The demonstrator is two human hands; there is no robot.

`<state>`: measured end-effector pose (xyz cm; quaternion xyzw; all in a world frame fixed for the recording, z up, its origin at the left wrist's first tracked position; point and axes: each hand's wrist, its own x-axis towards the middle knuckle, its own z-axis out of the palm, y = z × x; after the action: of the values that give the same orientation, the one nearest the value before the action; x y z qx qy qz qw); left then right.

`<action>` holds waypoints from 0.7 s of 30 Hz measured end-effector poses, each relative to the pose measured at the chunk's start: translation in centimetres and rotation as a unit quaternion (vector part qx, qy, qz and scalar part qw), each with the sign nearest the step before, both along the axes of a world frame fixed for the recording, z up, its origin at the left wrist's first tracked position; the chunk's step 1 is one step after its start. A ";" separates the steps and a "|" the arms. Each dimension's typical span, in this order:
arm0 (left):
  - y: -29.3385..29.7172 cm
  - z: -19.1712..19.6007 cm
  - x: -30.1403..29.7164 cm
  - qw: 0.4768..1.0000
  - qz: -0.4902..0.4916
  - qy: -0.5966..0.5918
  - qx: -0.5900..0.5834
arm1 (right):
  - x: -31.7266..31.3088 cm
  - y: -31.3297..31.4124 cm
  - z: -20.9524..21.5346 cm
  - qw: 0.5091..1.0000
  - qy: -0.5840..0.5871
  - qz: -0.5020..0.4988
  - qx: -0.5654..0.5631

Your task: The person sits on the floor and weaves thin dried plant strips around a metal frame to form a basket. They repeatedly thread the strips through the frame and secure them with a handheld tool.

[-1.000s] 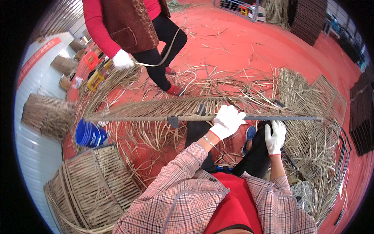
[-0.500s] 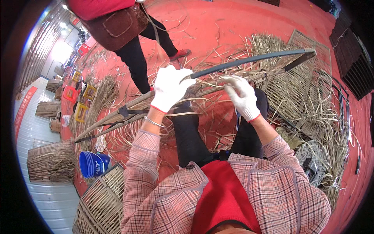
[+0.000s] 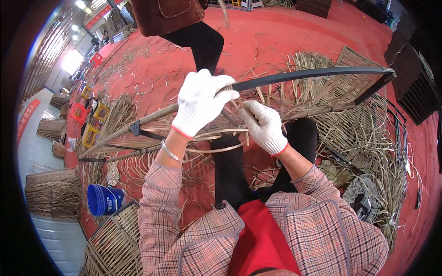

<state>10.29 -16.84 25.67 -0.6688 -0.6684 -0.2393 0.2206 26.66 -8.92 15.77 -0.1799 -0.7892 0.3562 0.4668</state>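
Your left hand [image 3: 199, 102] is closed around the dark metal frame bar [image 3: 304, 73]; your right hand [image 3: 263, 124] pinches a reed strip [image 3: 216, 134]. Loose reeds [image 3: 368, 138] cover the red floor [image 3: 276, 37]; another person's leg [image 3: 205, 46] stands just behind.

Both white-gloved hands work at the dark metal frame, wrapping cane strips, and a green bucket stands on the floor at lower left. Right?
Not quite: in the head view the bucket is blue, not green. The rest stands.

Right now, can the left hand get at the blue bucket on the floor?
Probably not without letting go: the left hand is raised and closed on the dark frame bar, while the blue bucket lies low to the person's left beside a woven panel. Nothing blocks the way down.
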 end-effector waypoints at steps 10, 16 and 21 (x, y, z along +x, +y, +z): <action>3.1 0.7 -0.2 0.993 -0.099 0.029 0.054 | 3.7 1.0 5.9 0.997 -0.034 0.056 0.049; 2.2 1.7 -0.8 0.987 -0.157 0.018 0.013 | 3.0 3.8 11.0 0.940 -0.040 0.022 0.339; 1.6 0.1 -0.3 0.996 -0.059 0.055 0.044 | -0.8 7.0 12.6 0.924 -0.045 -0.042 0.377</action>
<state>9.97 -15.25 25.73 -0.7086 -0.6036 -0.2437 0.2722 25.84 -1.88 28.38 -0.0394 -0.8771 0.0039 0.4786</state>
